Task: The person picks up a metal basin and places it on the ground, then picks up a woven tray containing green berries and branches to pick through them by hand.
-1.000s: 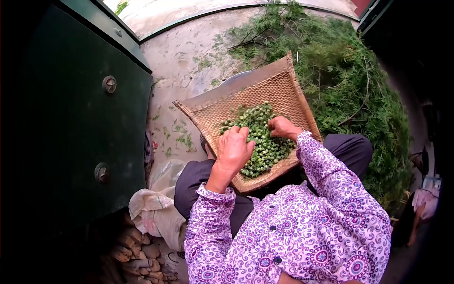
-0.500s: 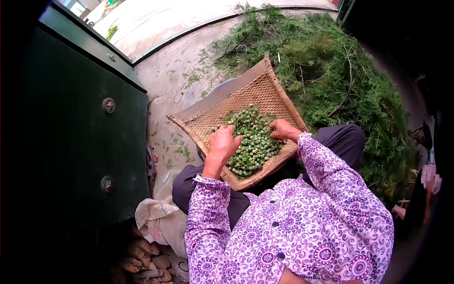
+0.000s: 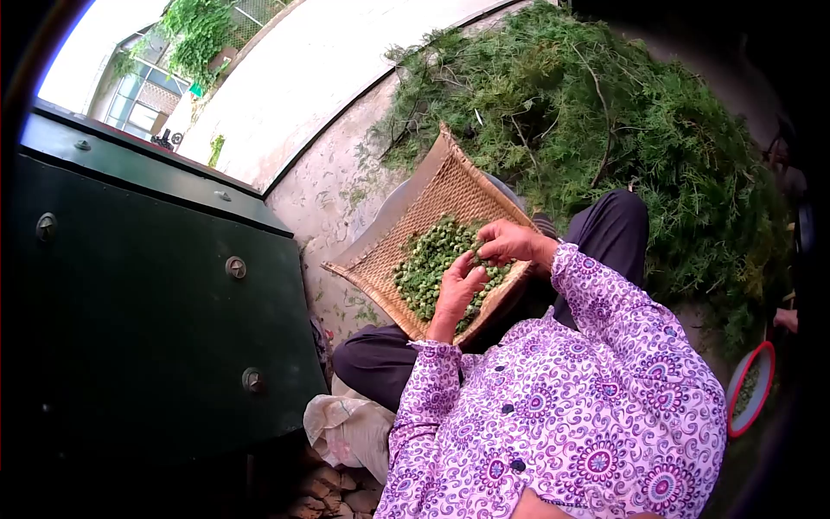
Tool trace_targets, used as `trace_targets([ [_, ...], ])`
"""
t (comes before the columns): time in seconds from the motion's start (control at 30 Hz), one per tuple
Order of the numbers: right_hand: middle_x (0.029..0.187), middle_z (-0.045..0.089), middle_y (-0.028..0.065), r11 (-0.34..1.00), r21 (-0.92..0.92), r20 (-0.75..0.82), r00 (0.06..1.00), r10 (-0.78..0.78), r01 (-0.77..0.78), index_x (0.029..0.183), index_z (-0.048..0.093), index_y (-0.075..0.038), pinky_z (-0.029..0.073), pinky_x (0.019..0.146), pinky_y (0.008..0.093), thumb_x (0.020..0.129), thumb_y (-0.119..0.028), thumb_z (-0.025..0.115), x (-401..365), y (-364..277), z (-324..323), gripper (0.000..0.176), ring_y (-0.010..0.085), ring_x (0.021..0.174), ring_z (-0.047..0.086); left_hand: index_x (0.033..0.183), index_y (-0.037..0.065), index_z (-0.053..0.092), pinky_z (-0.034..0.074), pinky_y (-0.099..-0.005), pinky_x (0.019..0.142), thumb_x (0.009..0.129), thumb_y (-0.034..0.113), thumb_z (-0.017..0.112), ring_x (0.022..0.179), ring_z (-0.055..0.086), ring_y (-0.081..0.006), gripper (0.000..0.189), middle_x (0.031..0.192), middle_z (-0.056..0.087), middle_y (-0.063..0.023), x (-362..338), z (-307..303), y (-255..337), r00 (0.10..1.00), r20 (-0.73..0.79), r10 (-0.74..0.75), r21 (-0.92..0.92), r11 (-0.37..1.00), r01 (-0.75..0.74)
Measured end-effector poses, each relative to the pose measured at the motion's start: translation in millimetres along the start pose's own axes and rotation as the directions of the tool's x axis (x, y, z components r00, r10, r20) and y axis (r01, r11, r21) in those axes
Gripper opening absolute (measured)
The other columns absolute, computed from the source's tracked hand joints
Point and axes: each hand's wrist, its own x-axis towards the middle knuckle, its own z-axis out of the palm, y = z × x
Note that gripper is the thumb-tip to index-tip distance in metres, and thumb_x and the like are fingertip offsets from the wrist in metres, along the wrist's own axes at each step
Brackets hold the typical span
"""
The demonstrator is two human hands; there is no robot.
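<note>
A woven basket tray (image 3: pixel 458 182) rests across my lap, holding a heap of small green cones (image 3: pixel 428 264). Over the lower right of the heap, my left hand (image 3: pixel 456 290) has its fingers bent towards my right hand. My right hand (image 3: pixel 510 240) is pinched beside it, and the fingertips of both nearly meet. A bit of green shows between the fingertips, too small to name. Beneath the tray, the rim of a metal basin (image 3: pixel 380 210) shows.
Cut green branches (image 3: pixel 596 112) are piled ahead and to the right. A dark green metal door (image 3: pixel 164 303) stands at the left. Near my left knee lies a pale sack (image 3: pixel 350 428), with split wood (image 3: pixel 333 493) below. A red-rimmed container (image 3: pixel 750 389) is at the right.
My hands have come together over the lower right of the heap; before, they were apart on either side. The view has turned, and the red-rimmed container now shows.
</note>
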Motion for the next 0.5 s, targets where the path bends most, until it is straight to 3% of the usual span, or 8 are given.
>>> trace_targets([
  [0.1,0.06,0.052,-0.0012,0.995,-0.029,-0.038,0.995,-0.092,0.091,0.078,0.053,-0.004,0.041,0.045,0.0198,0.075,-0.008,0.058,-7.7,-19.8,-4.4,0.007,0.007,0.05,0.051,0.121,-0.001,0.045,0.049,-0.0226,0.06,0.083,0.012,0.058,0.072,0.059,-0.0121,0.042,0.095,0.059,-0.0059,5.0,-3.1,-7.6,0.998,0.048,-0.034,-0.027,0.999,0.035],
  [0.2,0.061,0.054,-0.0005,0.937,-0.209,-0.132,0.941,-0.311,0.28,0.079,0.056,-0.001,0.04,0.045,0.0196,0.074,-0.005,0.057,-4.7,-40.6,-47.0,0.006,0.0053,0.05,0.05,0.116,-0.003,0.048,0.048,-0.022,0.059,0.081,0.013,0.06,0.07,0.059,-0.0113,0.04,0.092,0.06,-0.0061,2.4,-27.1,-20.0,0.984,-0.165,0.073,0.165,0.985,-0.045],
  [0.23,0.059,0.056,0.0083,0.818,-0.498,-0.205,0.877,-0.433,0.287,0.078,0.055,0.001,0.045,0.048,0.028,0.067,0.001,0.053,-13.6,-58.5,-58.0,0.012,0.0127,0.053,0.054,0.115,-0.004,0.049,0.047,-0.0216,0.059,0.08,0.015,0.061,0.071,0.058,-0.0108,0.041,0.09,0.06,-0.0067,6.4,-46.0,-35.0,0.97,-0.222,0.102,0.256,0.966,-0.043],
  [0.27,0.068,0.057,0.0163,0.508,-0.851,-0.204,0.806,-0.555,0.134,0.081,0.056,0.001,0.048,0.056,0.0354,0.065,0.003,0.049,-19.5,-69.1,-73.4,0.018,0.0214,0.062,0.057,0.114,-0.004,0.051,0.047,-0.0241,0.066,0.079,0.015,0.062,0.078,0.059,-0.0139,0.041,0.095,0.061,-0.0096,2.3,-56.5,-34.0,0.961,-0.271,0.046,0.296,0.954,0.038],
  [0.3,0.075,0.054,0.0224,0.172,-0.963,-0.269,0.78,-0.565,-0.207,0.082,0.055,0.0,0.048,0.061,0.0412,0.065,0.002,0.047,-13.9,-64.6,-95.5,0.019,0.0309,0.069,0.057,0.112,-0.004,0.053,0.048,-0.0267,0.074,0.078,0.014,0.063,0.085,0.059,-0.0169,0.04,0.1,0.061,-0.0124,-0.8,-65.5,-31.9,0.947,-0.322,-0.005,0.332,0.936,0.118],
  [0.33,0.079,0.052,0.024,0.106,-0.938,-0.326,0.734,-0.596,-0.331,0.084,0.054,0.001,0.048,0.064,0.0433,0.066,0.001,0.047,-19.6,-70.7,-101.7,0.02,0.0367,0.071,0.057,0.112,-0.004,0.053,0.048,-0.0267,0.074,0.078,0.014,0.063,0.085,0.059,-0.0169,0.04,0.1,0.061,-0.0124,-0.7,-74.1,-34.2,0.946,-0.325,-0.01,0.338,0.933,0.126],
  [0.43,0.07,0.053,0.022,0.251,-0.966,-0.164,0.61,-0.775,0.059,0.078,0.055,0.002,0.047,0.07,0.0432,0.066,-0.006,0.052,-25.5,-80.0,-123.2,0.015,0.0373,0.073,0.056,0.109,-0.003,0.056,0.047,-0.0275,0.078,0.076,0.015,0.063,0.088,0.06,-0.0176,0.039,0.098,0.062,-0.0134,5.1,-88.2,-39.2,0.927,-0.374,0.015,0.508,0.84,0.191],
  [0.5,0.069,0.054,0.021,0.333,-0.939,-0.217,0.596,-0.773,0.09,0.074,0.053,0.003,0.046,0.07,0.0432,0.064,-0.008,0.054,-19.5,-77.7,-123.4,0.014,0.0361,0.074,0.057,0.107,-0.001,0.058,0.046,-0.0279,0.08,0.074,0.017,0.063,0.089,0.06,-0.0186,0.038,0.099,0.063,-0.0135,14.9,-86.6,-36.7,0.936,-0.35,0.025,0.596,0.778,0.201],
])
